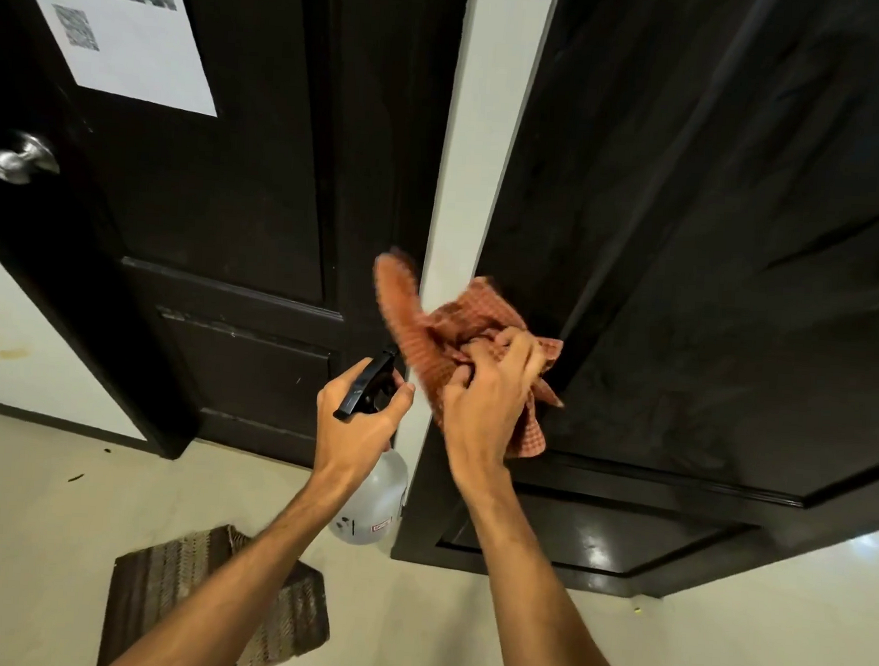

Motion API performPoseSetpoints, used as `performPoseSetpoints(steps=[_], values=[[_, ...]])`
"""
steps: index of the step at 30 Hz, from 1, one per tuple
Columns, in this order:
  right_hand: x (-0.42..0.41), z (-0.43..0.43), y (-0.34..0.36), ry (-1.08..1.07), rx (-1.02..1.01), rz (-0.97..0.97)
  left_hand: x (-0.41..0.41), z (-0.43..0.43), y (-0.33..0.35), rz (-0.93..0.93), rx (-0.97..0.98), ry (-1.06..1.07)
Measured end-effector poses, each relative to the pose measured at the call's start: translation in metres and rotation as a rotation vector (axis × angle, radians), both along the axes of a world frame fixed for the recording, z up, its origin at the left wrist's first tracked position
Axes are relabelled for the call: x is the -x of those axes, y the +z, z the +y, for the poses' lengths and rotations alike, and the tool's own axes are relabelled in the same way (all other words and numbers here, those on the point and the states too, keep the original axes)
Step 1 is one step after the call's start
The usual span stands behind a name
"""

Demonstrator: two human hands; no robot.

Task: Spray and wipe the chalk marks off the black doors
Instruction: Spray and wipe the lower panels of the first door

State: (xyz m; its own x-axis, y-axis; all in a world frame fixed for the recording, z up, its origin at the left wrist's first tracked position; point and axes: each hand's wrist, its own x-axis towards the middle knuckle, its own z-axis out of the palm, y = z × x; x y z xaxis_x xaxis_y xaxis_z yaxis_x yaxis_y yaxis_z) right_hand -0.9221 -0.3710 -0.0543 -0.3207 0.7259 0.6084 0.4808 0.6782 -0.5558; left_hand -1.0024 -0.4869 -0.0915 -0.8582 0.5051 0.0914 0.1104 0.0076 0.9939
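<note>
Orange cloth (443,328) bunched in right hand (485,392).

Spray bottle (373,503): clear plastic body, black trigger head, upright, low in front of the white wall strip between the doors.
Cloth (442,343): orange-red checked, crumpled, one corner blurred, right of the bottle's head.
Left door (262,167): black, panelled, faint pale scuffs on a lower rail.
Right door (715,246): black, panelled, smeared.

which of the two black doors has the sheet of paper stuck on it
The left door. It carries a white paper sheet above its silver knob; the right door shows neither.
</note>
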Motion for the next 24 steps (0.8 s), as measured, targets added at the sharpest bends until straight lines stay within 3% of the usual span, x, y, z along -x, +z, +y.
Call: performPoseSetpoints(steps=[2, 6, 10, 12, 15, 17, 22, 24], values=[[-0.003, 0.006, -0.01, 0.042, -0.086, -0.11, 0.002, 0.0, -0.003, 0.005, 0.018, 0.006], [-0.006, 0.016, -0.008, -0.097, 0.036, -0.046, 0.007, -0.003, -0.009, -0.006, 0.077, 0.052], [-0.006, 0.014, -0.019, 0.045, -0.217, -0.234, 0.004, -0.004, -0.008, -0.005, 0.068, 0.052], [-0.012, 0.025, -0.013, -0.006, -0.086, -0.052, 0.001, -0.002, -0.007, -0.042, 0.074, 0.037], [-0.017, 0.032, -0.005, -0.159, 0.331, 0.363, -0.001, 0.003, -0.007, -0.035, 0.079, 0.036], [-0.019, 0.023, -0.01, -0.142, 0.304, 0.223, -0.003, 0.007, -0.007, -0.022, 0.093, 0.032], [-0.024, 0.021, -0.015, 0.105, -0.093, -0.293, -0.016, 0.016, 0.011, 0.047, 0.053, -0.025], [-0.022, 0.019, -0.016, 0.116, -0.151, -0.373, -0.02, 0.019, 0.013, 0.061, 0.014, -0.041]])
